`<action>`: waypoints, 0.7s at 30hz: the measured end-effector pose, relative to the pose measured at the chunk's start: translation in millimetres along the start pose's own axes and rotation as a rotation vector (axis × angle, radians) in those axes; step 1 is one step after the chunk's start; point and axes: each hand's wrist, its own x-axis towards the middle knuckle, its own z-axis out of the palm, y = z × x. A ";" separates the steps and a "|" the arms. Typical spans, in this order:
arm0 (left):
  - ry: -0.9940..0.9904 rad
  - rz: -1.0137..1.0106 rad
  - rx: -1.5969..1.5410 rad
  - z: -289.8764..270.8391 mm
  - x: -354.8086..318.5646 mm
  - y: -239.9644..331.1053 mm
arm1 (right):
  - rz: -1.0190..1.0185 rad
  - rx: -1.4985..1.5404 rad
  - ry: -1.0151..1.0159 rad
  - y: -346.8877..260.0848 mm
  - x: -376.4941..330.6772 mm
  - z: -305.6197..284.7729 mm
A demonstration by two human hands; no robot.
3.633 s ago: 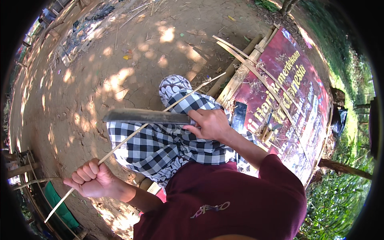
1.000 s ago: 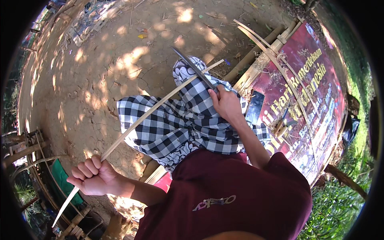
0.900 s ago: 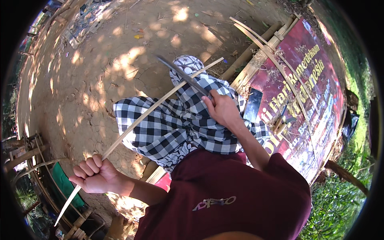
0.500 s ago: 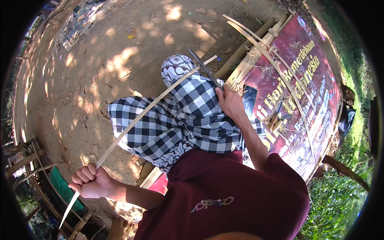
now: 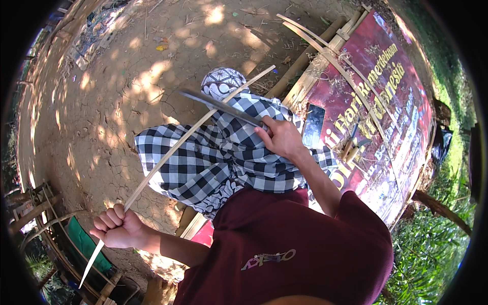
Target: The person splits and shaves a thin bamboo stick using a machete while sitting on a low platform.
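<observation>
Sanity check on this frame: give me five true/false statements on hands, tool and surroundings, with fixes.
1. The left hand grips a thin pale strip. True.
2. The right hand is empty. False: it holds a long dark blade.
3. In this view, the blade crosses the strip. True.
4. The phone-like dark slab lies left of the right hand. False: it is to the right.
5. A green sheet shows at lower left. True.

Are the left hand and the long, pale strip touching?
Touching. The head view shows the left hand wrapped around the strip, which emerges on both sides.
</observation>
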 end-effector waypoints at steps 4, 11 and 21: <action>0.004 -0.005 0.029 -0.2 -1.1 1.2 | -0.042 -0.077 0.010 -6.4 1.1 -8.0; 0.050 0.016 0.048 -13.9 -4.4 2.3 | 0.174 0.008 0.069 26.1 14.1 3.1; 0.085 -0.024 0.107 5.4 -7.2 -42.5 | 0.239 -0.044 0.123 41.1 23.9 21.5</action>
